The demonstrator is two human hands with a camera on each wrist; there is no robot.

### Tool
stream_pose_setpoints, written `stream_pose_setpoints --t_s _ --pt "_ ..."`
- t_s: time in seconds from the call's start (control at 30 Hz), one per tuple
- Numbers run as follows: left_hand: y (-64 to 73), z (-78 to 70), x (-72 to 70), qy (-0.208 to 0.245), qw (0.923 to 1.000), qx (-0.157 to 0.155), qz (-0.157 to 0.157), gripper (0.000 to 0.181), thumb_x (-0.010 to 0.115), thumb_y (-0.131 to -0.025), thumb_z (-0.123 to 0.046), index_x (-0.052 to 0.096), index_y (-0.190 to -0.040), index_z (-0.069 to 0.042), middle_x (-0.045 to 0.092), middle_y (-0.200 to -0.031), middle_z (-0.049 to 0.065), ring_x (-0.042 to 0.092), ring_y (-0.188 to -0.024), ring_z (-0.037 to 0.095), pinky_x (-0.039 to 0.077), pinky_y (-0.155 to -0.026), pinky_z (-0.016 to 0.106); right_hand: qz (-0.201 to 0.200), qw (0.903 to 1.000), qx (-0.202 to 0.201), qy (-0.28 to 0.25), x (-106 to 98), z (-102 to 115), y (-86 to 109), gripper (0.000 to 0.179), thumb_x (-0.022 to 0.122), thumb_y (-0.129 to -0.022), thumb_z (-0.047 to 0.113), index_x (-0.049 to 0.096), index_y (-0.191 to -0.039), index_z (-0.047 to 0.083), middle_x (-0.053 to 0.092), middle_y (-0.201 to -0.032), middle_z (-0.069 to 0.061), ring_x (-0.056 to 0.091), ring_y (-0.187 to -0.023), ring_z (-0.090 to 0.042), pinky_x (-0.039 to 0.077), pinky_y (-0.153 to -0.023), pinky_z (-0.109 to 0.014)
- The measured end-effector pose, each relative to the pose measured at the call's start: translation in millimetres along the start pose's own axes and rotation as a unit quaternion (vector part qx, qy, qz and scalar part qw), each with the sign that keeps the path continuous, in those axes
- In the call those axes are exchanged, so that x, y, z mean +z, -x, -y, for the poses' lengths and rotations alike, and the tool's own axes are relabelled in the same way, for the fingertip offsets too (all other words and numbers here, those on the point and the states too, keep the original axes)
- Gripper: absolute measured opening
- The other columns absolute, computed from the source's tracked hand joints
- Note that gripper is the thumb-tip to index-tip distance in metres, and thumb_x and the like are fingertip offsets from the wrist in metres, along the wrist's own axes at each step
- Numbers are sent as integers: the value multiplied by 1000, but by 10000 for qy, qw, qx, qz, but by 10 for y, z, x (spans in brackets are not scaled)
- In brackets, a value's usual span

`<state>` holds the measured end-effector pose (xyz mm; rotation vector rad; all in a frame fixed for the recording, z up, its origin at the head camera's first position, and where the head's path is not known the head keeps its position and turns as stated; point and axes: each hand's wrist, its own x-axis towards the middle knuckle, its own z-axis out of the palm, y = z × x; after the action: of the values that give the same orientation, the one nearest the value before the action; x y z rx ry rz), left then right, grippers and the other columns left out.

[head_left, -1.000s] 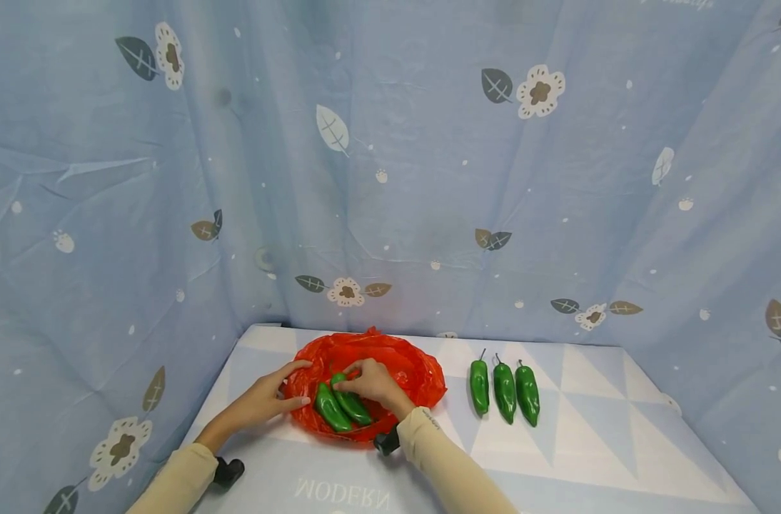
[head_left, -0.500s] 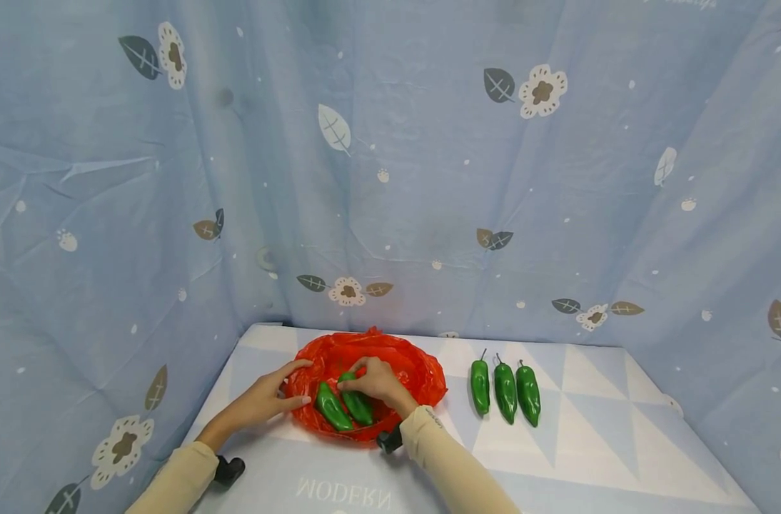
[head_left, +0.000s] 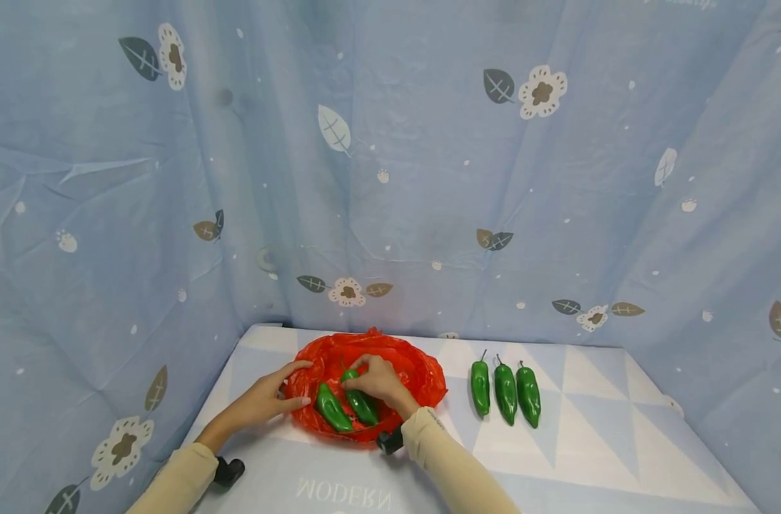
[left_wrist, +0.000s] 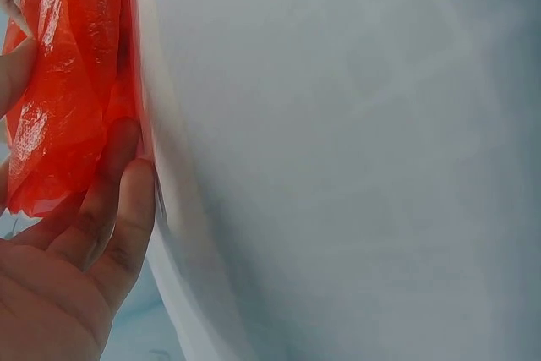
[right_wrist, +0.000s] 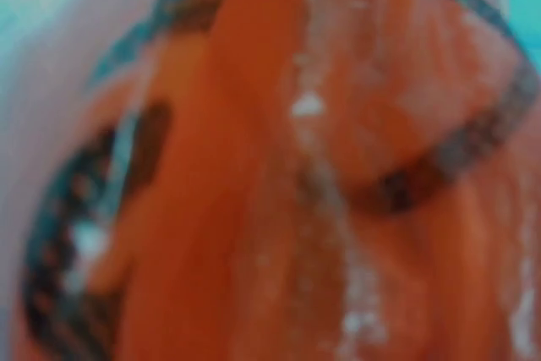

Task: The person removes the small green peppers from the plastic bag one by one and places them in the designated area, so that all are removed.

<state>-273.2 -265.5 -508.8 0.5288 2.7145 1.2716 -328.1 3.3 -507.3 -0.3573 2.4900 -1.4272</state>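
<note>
A red plastic bag [head_left: 422,371] lies spread wide like a bowl on the table. Inside it are two green peppers. My right hand [head_left: 375,378] pinches the upper part of the right pepper [head_left: 363,408], whose lower end leans towards the bag's near side. Beside it lies the other green pepper [head_left: 333,410], untouched. My left hand [head_left: 265,395] rests against the bag's left side, thumb and fingers spread apart; in the left wrist view its fingers [left_wrist: 131,217] touch the red plastic [left_wrist: 63,82]. The right wrist view is blurred red film [right_wrist: 279,234] with a dark patterned band.
Three more green peppers [head_left: 505,392] lie in a row on the table, right of the bag. The tabletop [head_left: 596,428] has a pale triangle-patterned cover. A blue flowered curtain [head_left: 416,214] hangs behind and along the sides.
My right hand has shifted slightly to the right with the pinched pepper, widening the gap between it and the other pepper. The left hand has stayed at the bag's side.
</note>
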Motion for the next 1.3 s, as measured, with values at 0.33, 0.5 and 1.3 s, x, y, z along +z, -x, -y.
stream_pose_setpoints --t_s 0.33,0.5,1.3 --pt "13 15 3 66 10000 -65 1 70 77 -93 -37 45 -153 -20 49 -150 20 57 -114 28 53 -95 51 -90 9984 -141 -533 -80 23 29 33 87 -83 18 70 -110 10 64 -94 -6 63 -77 -19 59 -70 -34" --pt "14 25 5 56 9999 -92 0 71 77 -93 -38 44 -153 -21 51 -147 18 57 -110 26 53 -92 45 -189 9966 -168 -784 -112 40 36 29 85 -84 16 69 -106 9 65 -88 -7 63 -72 -19 59 -67 -32" --pt "11 6 18 51 10000 -41 -11 69 77 -93 -35 44 -153 -19 50 -149 20 57 -113 28 54 -93 51 -124 9949 -612 -792 -257 166 134 30 85 -87 28 69 -110 19 67 -98 -4 66 -83 -20 59 -73 -34"
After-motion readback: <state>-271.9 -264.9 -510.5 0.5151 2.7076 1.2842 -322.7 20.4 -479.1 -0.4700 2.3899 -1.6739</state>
